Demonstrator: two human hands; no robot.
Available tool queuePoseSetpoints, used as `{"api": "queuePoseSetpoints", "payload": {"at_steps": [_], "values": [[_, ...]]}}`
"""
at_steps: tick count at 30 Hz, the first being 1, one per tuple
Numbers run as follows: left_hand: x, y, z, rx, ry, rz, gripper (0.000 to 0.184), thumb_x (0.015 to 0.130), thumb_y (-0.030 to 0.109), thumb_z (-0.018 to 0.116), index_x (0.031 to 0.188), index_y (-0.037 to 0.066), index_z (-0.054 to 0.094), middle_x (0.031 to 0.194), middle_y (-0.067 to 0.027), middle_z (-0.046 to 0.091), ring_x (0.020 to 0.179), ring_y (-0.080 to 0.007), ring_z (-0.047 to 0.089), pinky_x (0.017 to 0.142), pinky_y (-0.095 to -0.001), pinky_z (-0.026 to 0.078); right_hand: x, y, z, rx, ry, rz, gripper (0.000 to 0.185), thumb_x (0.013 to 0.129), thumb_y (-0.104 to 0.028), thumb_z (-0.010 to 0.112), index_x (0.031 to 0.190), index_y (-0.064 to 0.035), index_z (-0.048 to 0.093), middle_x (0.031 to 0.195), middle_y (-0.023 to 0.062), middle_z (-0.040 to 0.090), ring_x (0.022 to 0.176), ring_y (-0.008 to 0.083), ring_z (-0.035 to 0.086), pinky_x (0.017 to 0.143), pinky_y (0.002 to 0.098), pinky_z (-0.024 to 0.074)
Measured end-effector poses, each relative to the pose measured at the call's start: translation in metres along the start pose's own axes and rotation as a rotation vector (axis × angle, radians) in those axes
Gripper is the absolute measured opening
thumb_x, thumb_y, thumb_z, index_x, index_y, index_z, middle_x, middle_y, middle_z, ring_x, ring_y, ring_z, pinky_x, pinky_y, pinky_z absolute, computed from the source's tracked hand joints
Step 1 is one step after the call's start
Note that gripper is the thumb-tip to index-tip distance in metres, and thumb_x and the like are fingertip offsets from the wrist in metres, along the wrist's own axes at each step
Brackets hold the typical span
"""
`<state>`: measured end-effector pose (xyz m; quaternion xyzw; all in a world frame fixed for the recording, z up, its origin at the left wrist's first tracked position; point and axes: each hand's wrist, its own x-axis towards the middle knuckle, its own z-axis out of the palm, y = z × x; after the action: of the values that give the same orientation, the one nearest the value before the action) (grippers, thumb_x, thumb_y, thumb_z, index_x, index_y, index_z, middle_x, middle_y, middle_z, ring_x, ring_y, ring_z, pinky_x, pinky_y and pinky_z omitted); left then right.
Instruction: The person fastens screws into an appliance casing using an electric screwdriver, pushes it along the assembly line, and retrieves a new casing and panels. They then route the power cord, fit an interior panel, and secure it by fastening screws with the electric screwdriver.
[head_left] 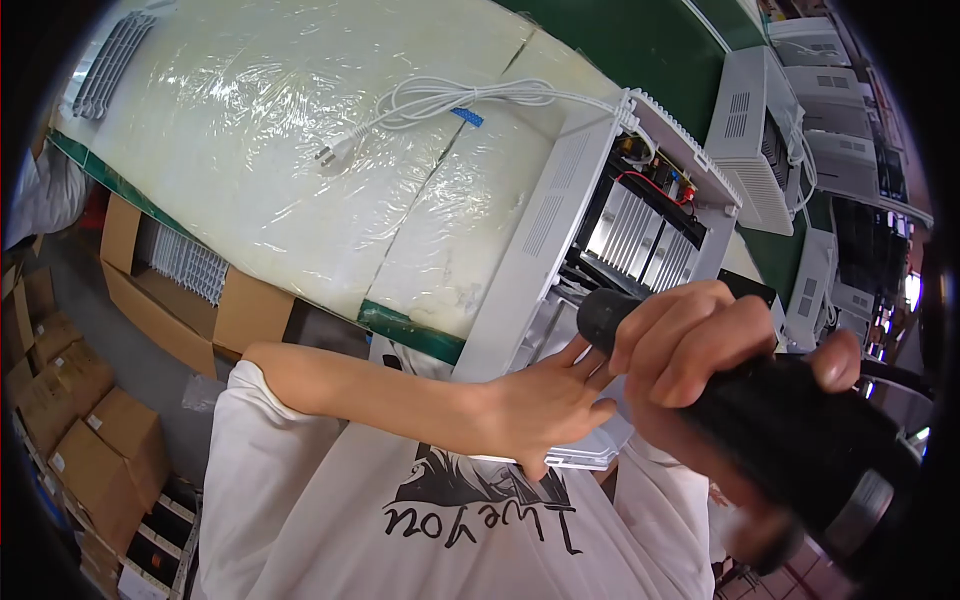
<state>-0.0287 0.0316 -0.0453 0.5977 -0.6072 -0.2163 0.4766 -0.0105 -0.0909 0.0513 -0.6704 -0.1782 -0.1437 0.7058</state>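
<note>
A black power screwdriver [790, 420] is gripped in my right hand [700, 345], its blunt nose over the near part of an open white appliance housing [545, 235]. My left hand [535, 415] rests on the housing's near end, fingers spread towards the nose and thumb by the near edge. Whatever lies under the nose and those fingertips is hidden. Inside the housing are ribbed silver metal fins [635, 235], a red wire and a small circuit board [665, 175]. From its far corner runs a coiled white power cord [470, 95] ending in a plug [335, 155].
Clear plastic film covers the pale padded table [290, 130]. More white housings [755, 140] stand on the green surface to the right. An open cardboard box [165, 300] holds white grilles beside the table. Closed cartons [110, 465] are stacked at lower left.
</note>
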Motion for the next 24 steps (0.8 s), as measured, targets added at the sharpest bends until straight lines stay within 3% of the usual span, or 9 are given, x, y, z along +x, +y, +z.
{"api": "queuePoseSetpoints", "payload": {"at_steps": [5, 15, 24], "values": [[-0.001, -0.002, -0.003, 0.029, -0.043, 0.017, 0.078, 0.048, 0.042, 0.085, 0.103, -0.006, 0.057, 0.123, -0.0303, 0.046, 0.128, -0.0449, 0.033, 0.110, -0.0543, 0.022, 0.000, -0.007, -0.005, 0.023, -0.012, -0.041, 0.033, 0.073, -0.024, 0.076, 0.070, -0.0113, 0.046, 0.061, -0.0019, 0.051, 0.050, 0.0063, 0.051, 0.054, 0.0188, 0.0428], [-0.009, -0.001, 0.002, -0.032, 0.045, 0.036, 0.096, 0.047, 0.038, 0.086, 0.121, -0.010, 0.047, 0.127, -0.0274, 0.045, 0.128, -0.0407, 0.036, 0.109, -0.0515, 0.025, -0.011, -0.004, 0.001, 0.005, -0.012, -0.023, 0.037, 0.072, -0.030, 0.077, 0.070, -0.0114, 0.046, 0.063, -0.0022, 0.051, 0.050, 0.0065, 0.050, 0.053, 0.0197, 0.0424], [-0.002, -0.002, 0.002, -0.111, -0.051, 0.000, 0.087, 0.044, 0.036, 0.086, 0.111, -0.009, 0.053, 0.126, -0.0317, 0.043, 0.128, -0.0459, 0.033, 0.109, -0.0549, 0.023, -0.011, -0.010, -0.003, 0.035, -0.032, -0.061, 0.040, 0.071, -0.036, 0.078, 0.070, -0.0114, 0.046, 0.064, -0.0024, 0.050, 0.051, 0.0066, 0.050, 0.052, 0.0205, 0.0420]]}}
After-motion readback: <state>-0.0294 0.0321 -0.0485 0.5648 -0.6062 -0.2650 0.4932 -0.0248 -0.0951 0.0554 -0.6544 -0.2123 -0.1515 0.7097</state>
